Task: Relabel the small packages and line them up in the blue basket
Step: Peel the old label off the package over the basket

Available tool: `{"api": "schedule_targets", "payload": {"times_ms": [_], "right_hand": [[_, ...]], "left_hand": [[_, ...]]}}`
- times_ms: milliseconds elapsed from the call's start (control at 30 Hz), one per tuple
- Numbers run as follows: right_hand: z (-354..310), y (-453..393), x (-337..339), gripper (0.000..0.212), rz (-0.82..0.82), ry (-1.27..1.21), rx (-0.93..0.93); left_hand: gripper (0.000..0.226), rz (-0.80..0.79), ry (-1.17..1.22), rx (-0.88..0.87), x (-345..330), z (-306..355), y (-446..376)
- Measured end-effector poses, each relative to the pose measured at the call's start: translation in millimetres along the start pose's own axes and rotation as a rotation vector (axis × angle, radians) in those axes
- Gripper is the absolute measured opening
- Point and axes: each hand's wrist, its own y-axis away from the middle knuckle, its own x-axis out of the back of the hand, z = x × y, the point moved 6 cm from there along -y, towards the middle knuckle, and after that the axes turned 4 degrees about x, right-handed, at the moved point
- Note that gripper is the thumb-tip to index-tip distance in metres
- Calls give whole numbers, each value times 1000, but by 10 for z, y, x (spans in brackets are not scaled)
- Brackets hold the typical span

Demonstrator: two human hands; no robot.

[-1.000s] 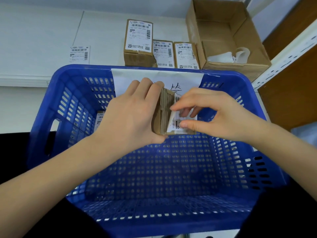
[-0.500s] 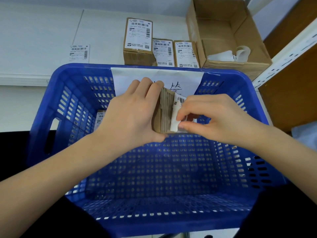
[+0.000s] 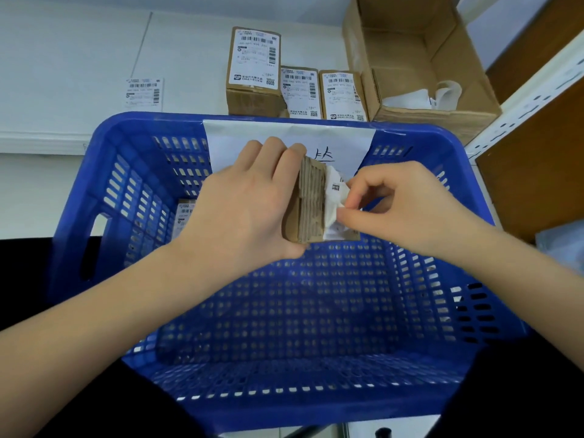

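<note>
Above the blue basket (image 3: 104, 191), my left hand (image 3: 243, 207) grips a small cardboard package (image 3: 311, 203) from its left side. The old white label (image 3: 335, 197) on the package is crumpled and partly peeled up; my right hand (image 3: 392, 203) pinches it between thumb and fingers. Bare torn cardboard shows where the label has come off. Another labelled package (image 3: 185, 213) lies inside the basket at the left wall, mostly hidden by my left hand. Three labelled packages (image 3: 254, 71) (image 3: 300, 91) (image 3: 343, 94) stand on the white shelf behind the basket.
A loose printed label (image 3: 143, 93) lies on the white shelf at the left. An open cardboard box (image 3: 420, 58) with crumpled white paper inside stands at the back right. A white sheet with handwriting (image 3: 284, 140) hangs on the basket's far wall. A shelf post (image 3: 521, 96) rises at right.
My right hand has pulled the label further off the package toward the right; the label has gone from flat to crumpled. My left hand has kept its grip.
</note>
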Motion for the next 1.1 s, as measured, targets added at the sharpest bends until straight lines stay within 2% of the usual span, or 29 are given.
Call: {"api": "schedule_targets", "payload": {"times_ms": [167,367,467,567,633,733,833,1000,1100], "right_hand": [[71,29,-51,19,247,-19,-83],[17,73,-95,18,331,-17,-79],[-38,76,-76,26,334,-42,-61],[18,44,-81,37,285,-56,-144],[93,27,-100,29,257,-116,-239],[207,35,-131,18,193,-369,-418],[251,45,-127,16,167,-489,-482],[277,38,-168,9,214,-452,-497],[295,15,-154,7,273,-275,-438]], "left_hand": [[90,20,-56,13,-5,29,-2],[86,32,-57,41,-38,80,18],[80,46,-42,64,-12,63,5],[77,38,-59,64,-26,68,8],[79,25,-84,65,-42,68,8],[84,20,-95,70,-31,58,-2],[83,10,-111,65,-18,75,-4],[80,-7,-139,60,-46,80,-5],[79,2,-156,58,-59,106,2]]}}
